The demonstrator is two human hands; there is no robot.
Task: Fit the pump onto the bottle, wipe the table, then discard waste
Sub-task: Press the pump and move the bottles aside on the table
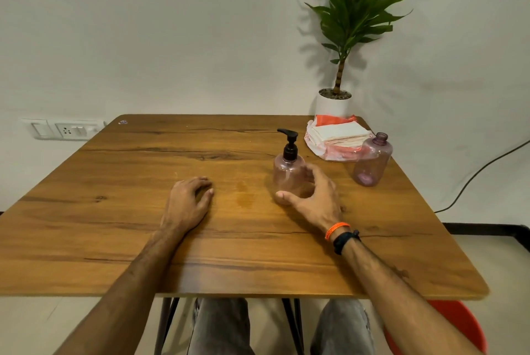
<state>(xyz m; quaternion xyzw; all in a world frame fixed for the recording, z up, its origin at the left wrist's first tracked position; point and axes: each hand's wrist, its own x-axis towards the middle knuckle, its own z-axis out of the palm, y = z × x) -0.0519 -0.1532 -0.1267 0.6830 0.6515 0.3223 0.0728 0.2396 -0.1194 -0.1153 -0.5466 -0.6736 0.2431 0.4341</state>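
A clear pink bottle [287, 172] with a black pump [290, 146] on top stands upright right of the table's middle. My right hand [314, 197] curls around its near right side, fingers spread, thumb by the base; a firm grip cannot be told. My left hand [189, 200] lies palm down on the wooden table [143, 240], fingers loosely bent, holding nothing. A small wet smear [243, 194] marks the wood between my hands. A second pink bottle [372, 161] without a pump stands at the right. Behind it lies a pack of folded tissues [337, 136] in torn orange-white wrapping.
A potted plant [335, 102] in a white pot stands behind the table's far right corner by the wall. An orange bin [459, 323] sits on the floor under the right near corner. A wall socket [68, 128] is at the left, a cable [484, 168] at the right.
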